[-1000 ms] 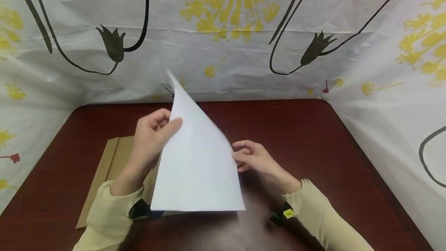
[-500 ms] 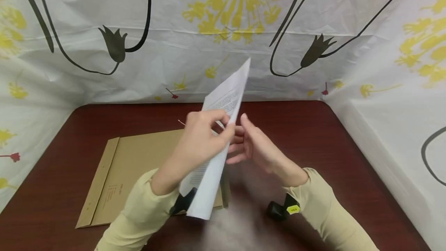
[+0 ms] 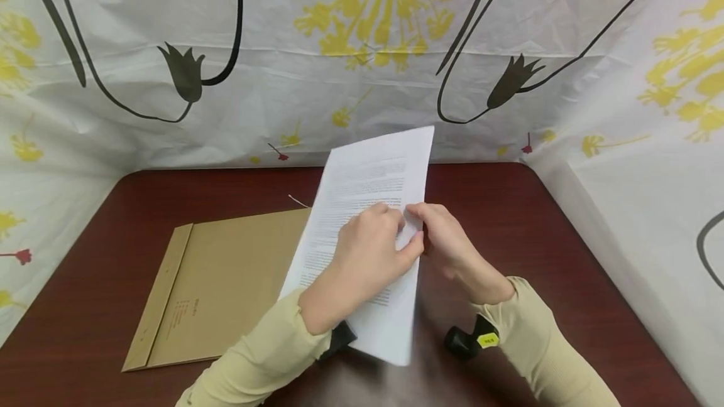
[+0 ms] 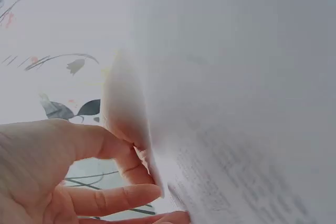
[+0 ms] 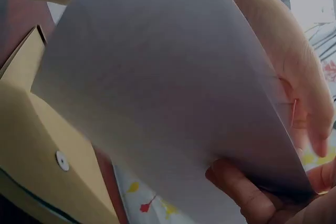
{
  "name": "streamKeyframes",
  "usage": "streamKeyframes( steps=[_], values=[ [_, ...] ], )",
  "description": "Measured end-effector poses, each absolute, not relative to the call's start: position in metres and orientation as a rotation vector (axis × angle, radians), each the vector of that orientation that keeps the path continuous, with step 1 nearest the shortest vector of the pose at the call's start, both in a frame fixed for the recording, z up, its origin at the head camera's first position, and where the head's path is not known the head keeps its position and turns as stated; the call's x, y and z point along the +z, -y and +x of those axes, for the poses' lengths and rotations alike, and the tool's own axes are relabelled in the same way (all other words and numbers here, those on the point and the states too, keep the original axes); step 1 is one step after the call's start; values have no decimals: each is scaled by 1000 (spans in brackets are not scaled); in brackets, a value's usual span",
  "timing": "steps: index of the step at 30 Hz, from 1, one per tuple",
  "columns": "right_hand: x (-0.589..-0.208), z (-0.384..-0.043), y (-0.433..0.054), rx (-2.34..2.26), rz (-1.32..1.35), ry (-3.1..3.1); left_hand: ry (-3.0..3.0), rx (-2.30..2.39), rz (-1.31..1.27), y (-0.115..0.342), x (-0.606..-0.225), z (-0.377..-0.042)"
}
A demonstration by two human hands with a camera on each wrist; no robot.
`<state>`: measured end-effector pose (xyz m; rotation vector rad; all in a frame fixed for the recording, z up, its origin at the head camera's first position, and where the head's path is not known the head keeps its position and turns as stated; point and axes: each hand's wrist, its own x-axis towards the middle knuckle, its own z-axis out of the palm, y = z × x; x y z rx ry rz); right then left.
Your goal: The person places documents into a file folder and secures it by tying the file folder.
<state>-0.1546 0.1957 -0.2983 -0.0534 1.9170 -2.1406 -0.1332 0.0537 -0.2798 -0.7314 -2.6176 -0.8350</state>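
Note:
Printed sheets of paper (image 3: 362,168) stand tilted up over the table, text facing the head camera. My left hand (image 3: 367,250) reaches across the text and pinches the right edge, its thumb at that edge. Just above, my right hand (image 3: 452,244) grips the same edge, thumb in front and the other fingers behind the paper. The right wrist view shows the blank back of the paper (image 5: 157,77), with fingers (image 5: 241,187) of the right hand against it. A brown kraft document envelope (image 3: 232,275) lies flat to the left, partly covered by the paper and left arm.
A white string (image 3: 298,201) sticks out past the envelope's far edge, and a white button (image 5: 62,160) shows on its side in the right wrist view. The dark red table (image 3: 498,206) is bordered by a patterned white curtain (image 3: 362,99) at the back and sides.
The paper has turned from its blank side to its printed side and moved right. My left hand has crossed to the right with it; the right hand has come to grip the edge.

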Motion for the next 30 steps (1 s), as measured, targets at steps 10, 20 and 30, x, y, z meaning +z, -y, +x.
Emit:
streamKeyframes(
  steps=[10, 20, 30],
  values=[
    [-302, -161, -211, -2089, -133, -1914, 2453, -1211, -662, -25, -317, -158],
    [-294, -163, -232, -2135, -215, -1863, 2503, -2681, -367, 47, -383, -195],
    [-314, -172, -246, -2147, -172, -1747, 2365, -2878, -223, 65, -394, -205]
  ],
)
